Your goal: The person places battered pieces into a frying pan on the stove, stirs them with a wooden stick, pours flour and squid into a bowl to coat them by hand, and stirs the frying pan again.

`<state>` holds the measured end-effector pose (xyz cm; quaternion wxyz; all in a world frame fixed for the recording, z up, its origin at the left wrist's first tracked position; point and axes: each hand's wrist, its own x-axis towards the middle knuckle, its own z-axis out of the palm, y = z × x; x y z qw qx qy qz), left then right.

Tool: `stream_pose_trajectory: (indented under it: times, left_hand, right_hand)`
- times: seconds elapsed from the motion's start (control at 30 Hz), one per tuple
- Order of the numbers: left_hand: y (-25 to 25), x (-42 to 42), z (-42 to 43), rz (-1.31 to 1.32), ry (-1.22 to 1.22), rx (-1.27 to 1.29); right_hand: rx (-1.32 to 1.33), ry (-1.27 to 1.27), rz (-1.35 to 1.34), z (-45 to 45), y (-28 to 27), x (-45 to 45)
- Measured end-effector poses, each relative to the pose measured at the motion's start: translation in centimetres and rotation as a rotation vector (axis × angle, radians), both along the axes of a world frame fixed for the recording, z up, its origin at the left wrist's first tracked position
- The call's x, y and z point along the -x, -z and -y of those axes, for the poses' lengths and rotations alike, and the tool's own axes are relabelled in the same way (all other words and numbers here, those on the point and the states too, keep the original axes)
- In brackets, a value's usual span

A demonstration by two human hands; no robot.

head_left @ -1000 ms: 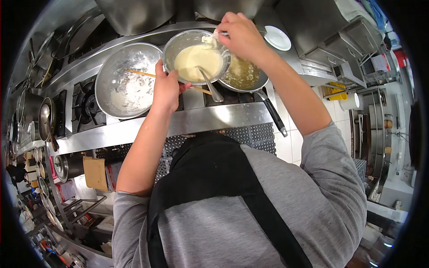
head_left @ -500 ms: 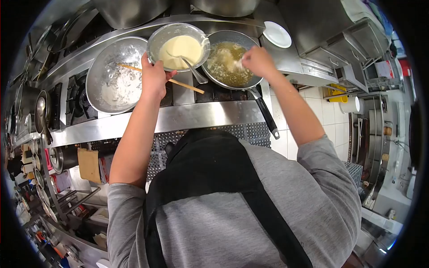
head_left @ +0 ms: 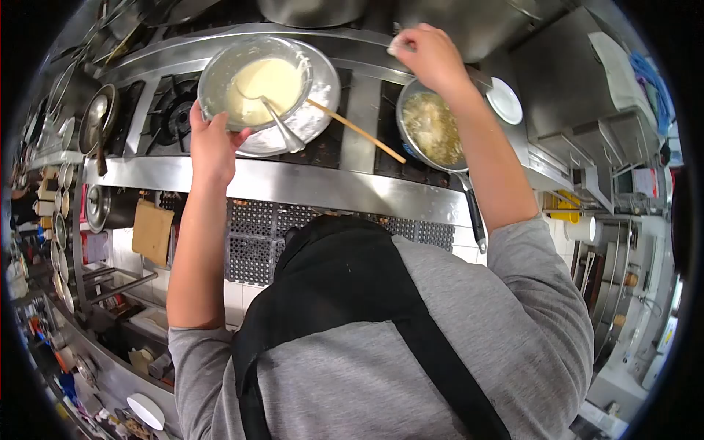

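My left hand (head_left: 213, 150) grips the rim of a metal bowl (head_left: 213, 84) of pale batter (head_left: 275, 84). A metal spoon (head_left: 282, 130) leans in the batter. Beneath this bowl sits a larger metal bowl (head_left: 326, 81) dusted with white flour, partly covered. A thin wooden stick (head_left: 359, 134) juts out from the large bowl toward the pan. My right hand (head_left: 434, 62) is raised beyond the frying pan (head_left: 402, 121), fingers pinched, with whitish stuff at the tips. In the pan's bubbling oil lies a pale battered piece (head_left: 433, 121).
The pan's black handle (head_left: 475, 220) sticks out past the stove's front edge (head_left: 323, 183). A white plate (head_left: 504, 101) lies right of the pan. Large pots (head_left: 312, 9) stand at the back. Left are a burner (head_left: 176, 114) and another pan (head_left: 106, 110).
My left hand has brought the batter bowl over the floury bowl. My right hand has risen from the pan to behind it. The view has shifted.
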<state>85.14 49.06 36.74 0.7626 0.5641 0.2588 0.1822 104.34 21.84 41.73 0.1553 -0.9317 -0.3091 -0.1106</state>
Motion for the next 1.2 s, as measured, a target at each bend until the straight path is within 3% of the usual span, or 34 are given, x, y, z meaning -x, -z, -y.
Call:
stream_pose_trajectory:
  times: [0.1,0.23,0.3,0.37,0.5,0.67,0.83,0.9,0.93,1.1,1.2]
  left_hand:
    - [-0.7,3.3,-3.9,0.001,-0.075,-0.012]
    - [-0.2,7.5,-9.5,-0.041,-0.183,-0.026]
    - [-0.2,9.1,-11.5,-0.054,-0.241,-0.022]
    - [-0.1,10.8,-13.4,-0.062,-0.286,-0.029]
    - [1.0,13.0,-16.5,-0.086,-0.335,0.007]
    - [1.8,13.7,-17.7,-0.120,-0.343,0.010]
    - [3.4,12.6,-17.8,-0.112,-0.323,0.052]
    - [3.5,11.7,-17.1,-0.122,-0.268,0.058]
    - [3.8,11.3,-16.8,-0.111,-0.247,0.050]
    - [4.0,8.3,-14.0,-0.133,-0.133,0.086]
    - [4.4,6.5,-12.1,-0.127,-0.021,0.086]
  right_hand:
    - [-0.079,-0.140,-0.052,-7.5,3.7,-0.2]
    - [0.037,-0.193,-0.499,-16.6,11.1,0.0]
    - [0.086,-0.242,-0.501,-19.6,15.2,0.5]
    - [0.352,-0.085,-0.388,-22.1,18.2,0.9]
    - [0.248,-0.094,-0.306,-24.6,21.7,0.6]
    - [0.364,0.026,-0.194,-26.0,22.9,0.1]
    - [0.250,-0.022,-0.302,-24.8,20.8,-0.4]
    - [0.017,-0.038,-0.562,-23.4,18.5,-0.3]
    - [-0.016,-0.028,-0.561,-22.9,17.1,0.0]
    - [-0.150,-0.094,-0.423,-22.3,6.1,4.8]
    - [-0.199,-0.358,-0.134,-23.1,5.8,6.5]
